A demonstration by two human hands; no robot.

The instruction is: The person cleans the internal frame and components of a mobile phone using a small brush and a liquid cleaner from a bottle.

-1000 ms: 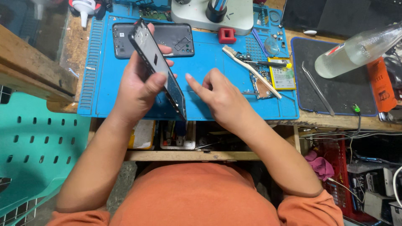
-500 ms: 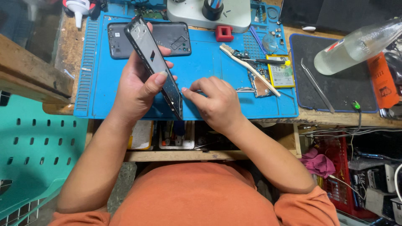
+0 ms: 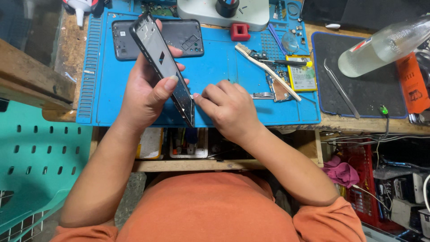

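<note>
My left hand (image 3: 145,92) grips an opened phone frame (image 3: 161,62), held tilted on edge above the blue work mat (image 3: 215,71). My right hand (image 3: 224,107) has its fingers pinched together against the frame's lower end, by the bottom edge; whether a small tool or part sits in the pinch I cannot tell. A dark phone back cover (image 3: 186,38) lies flat on the mat behind the frame.
A toothbrush (image 3: 264,69), a circuit board and a yellow-labelled battery (image 3: 301,77) lie on the mat's right part. A small red block (image 3: 240,31) sits near a microscope base (image 3: 224,11). Tweezers (image 3: 340,89) and a clear bottle (image 3: 385,45) rest over a black mat. A teal chair (image 3: 31,170) stands at left.
My right hand moved left and closed its fingers onto the lower end of the phone frame. The left hand kept holding the frame at nearly the same tilt.
</note>
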